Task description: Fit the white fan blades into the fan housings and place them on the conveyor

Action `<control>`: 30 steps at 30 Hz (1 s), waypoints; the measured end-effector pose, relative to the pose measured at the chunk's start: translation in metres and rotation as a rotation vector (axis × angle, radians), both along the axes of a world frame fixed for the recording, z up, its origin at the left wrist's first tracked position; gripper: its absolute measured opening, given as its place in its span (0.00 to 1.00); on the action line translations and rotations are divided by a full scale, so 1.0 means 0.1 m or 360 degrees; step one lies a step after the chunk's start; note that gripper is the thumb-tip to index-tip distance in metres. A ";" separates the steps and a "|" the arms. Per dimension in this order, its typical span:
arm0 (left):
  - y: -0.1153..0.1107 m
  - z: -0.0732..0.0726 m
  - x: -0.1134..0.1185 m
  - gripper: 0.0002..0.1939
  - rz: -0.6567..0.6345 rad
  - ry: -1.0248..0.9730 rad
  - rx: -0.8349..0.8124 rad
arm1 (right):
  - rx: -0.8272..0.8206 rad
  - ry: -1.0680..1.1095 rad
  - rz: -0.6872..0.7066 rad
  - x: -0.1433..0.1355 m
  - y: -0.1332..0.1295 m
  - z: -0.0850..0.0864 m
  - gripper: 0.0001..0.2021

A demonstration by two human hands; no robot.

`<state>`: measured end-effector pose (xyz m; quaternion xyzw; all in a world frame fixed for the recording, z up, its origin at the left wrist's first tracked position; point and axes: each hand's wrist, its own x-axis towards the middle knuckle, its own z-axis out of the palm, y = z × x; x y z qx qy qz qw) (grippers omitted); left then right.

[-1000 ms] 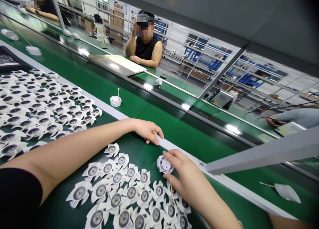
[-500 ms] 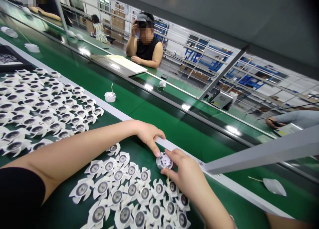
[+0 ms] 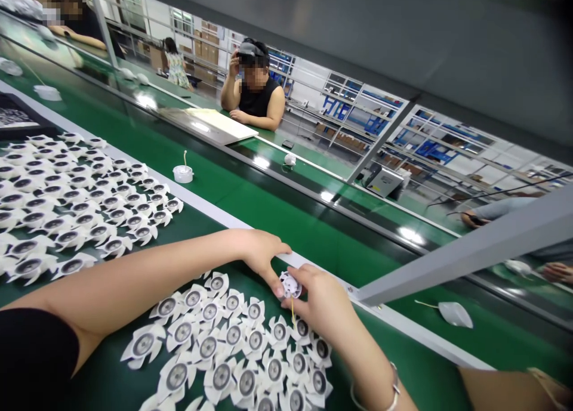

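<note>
Remotely I've got R hand (image 3: 319, 293) gripping wht round part (image 3: 290, 284) w/ yel wire (image 3: 293, 309), L hand (image 3: 263, 257) unclenched, thumb at part's edge, part btwn wht fans (image 3: 233, 334) & grey rail (image 3: 211, 212) over bench (image 3: 96, 372).

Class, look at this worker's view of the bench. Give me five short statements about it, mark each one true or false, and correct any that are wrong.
1. The right hand holds a round white housing, with the thumb of the left hand at its edge. True.
2. The wire hanging from that housing is blue. False: the wire is yellowish.
3. White fan wheels lie on both sides of the left forearm. True.
4. The worker's bracelet circles the left wrist. False: the bracelet is on the right wrist.
5. The person in the sleeveless top has one hand raised to the headgear. True.
</note>
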<state>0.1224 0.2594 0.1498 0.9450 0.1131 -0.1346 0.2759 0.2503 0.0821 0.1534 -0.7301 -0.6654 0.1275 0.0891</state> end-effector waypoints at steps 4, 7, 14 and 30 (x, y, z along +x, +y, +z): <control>0.07 0.00 0.01 0.58 -0.0063 -0.0029 -0.0007 | 0.0001 0.0211 0.0087 0.10 0.00 0.01 0.24; 0.21 -0.05 0.03 0.51 -0.0053 -0.0090 -0.0123 | 0.0002 0.0174 -0.0036 0.29 0.02 -0.06 0.24; 0.49 -0.26 0.09 0.42 0.0023 -0.0097 -0.0766 | 0.0273 -0.0133 -0.0458 0.90 -0.03 -0.27 0.38; 0.50 -0.28 0.12 0.37 0.0035 -0.0101 -0.0812 | -0.0614 0.0126 -0.0304 0.44 -0.09 -0.10 0.08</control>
